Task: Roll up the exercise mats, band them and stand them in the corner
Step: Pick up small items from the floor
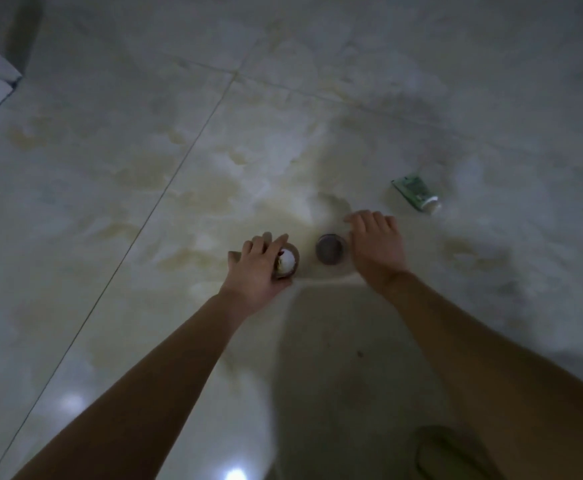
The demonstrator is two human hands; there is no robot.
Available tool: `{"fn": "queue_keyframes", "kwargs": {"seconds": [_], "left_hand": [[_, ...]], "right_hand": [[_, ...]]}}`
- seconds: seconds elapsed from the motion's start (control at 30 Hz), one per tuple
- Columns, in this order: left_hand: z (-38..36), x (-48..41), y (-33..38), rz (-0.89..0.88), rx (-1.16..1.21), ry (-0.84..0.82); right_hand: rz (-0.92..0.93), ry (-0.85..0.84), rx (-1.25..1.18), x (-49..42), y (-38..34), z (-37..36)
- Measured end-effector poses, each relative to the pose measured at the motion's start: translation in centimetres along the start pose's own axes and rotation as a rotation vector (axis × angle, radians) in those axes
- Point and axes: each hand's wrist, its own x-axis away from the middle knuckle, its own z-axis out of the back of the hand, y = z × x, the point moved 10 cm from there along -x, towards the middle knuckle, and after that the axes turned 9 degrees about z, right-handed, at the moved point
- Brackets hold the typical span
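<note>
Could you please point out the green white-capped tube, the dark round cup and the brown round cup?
Green white-capped tube [414, 189]: head view, on its green body.
Dark round cup [331, 249]: head view, on its inside.
Brown round cup [295, 259]: head view, on its right rim.

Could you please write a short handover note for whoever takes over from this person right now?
Left hand grips a small brown cup with something white inside.
Right hand open beside a grey cup; contact unclear.
A green tube lies further right.
No mats or bands in view; rolling, banding and standing in the corner all appear left.
</note>
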Motion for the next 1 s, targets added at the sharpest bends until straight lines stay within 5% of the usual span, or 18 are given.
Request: {"fn": "queue_keyframes", "kwargs": {"seconds": [0.17, 0.23, 0.37, 0.5, 1.0], "left_hand": [[0.0, -0.5, 4.2, -0.235, -0.028, -0.020], [-0.7, -0.7, 5.8, -0.314, -0.153, -0.015], [-2.0, -1.0, 7.2, -0.349, -0.261, -0.032], [-0.2, -0.2, 8.0, -0.449, -0.119, 0.143], [-0.9, 5.4, -2.3, -0.261, 0.085, 0.059]], "right_hand": [[-0.400, -0.537, 0.148, 1.5, 10.6, -3.3], [-0.455, -0.631, 0.134, 2.5, 12.6, -3.9], [-0.503, -0.510, -0.047, 2.1, 12.5, -3.6], [-0.487, -0.369, -0.140, 1.6, 9.3, -3.0], [0.032, -0.252, -0.321, 0.1, -8.2, -2.1]]}}
